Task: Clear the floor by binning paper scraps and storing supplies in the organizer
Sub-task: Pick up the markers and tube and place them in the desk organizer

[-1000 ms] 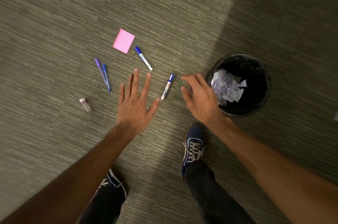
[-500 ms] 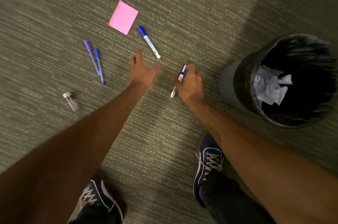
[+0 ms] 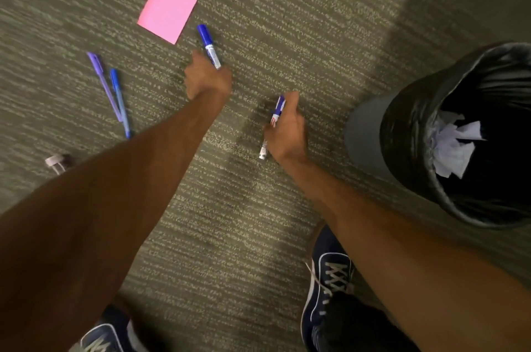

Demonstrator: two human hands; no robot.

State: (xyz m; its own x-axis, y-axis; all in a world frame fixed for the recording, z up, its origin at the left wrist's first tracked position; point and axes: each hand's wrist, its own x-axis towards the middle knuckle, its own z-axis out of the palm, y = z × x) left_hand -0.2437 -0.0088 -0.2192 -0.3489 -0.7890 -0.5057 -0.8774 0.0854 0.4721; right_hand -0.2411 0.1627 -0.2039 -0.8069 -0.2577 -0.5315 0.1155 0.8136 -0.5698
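My left hand (image 3: 207, 75) is closed around the lower end of a blue-capped white marker (image 3: 209, 45) on the carpet. A second blue-capped marker (image 3: 275, 114) is gripped along its barrel by my right hand (image 3: 287, 130), its white tail sticking out below the palm. A pink sticky-note pad (image 3: 167, 9) lies just beyond the left hand. Further left lie a purple pen (image 3: 104, 85) and a blue pen (image 3: 120, 103), crossing near their tips. A small clear vial with a pale cap (image 3: 56, 163) is half hidden by my left forearm.
A black-lined bin (image 3: 402, 133) stands at the right with crumpled white paper (image 3: 452, 146) inside. My two blue sneakers, one (image 3: 327, 279) and the other (image 3: 106, 334), are planted on the grey-green carpet near the bottom. No organizer is in view.
My left hand reached forward and closed on the far marker. My right hand closed fully around the near marker. The view tipped lower and closer to the floor.
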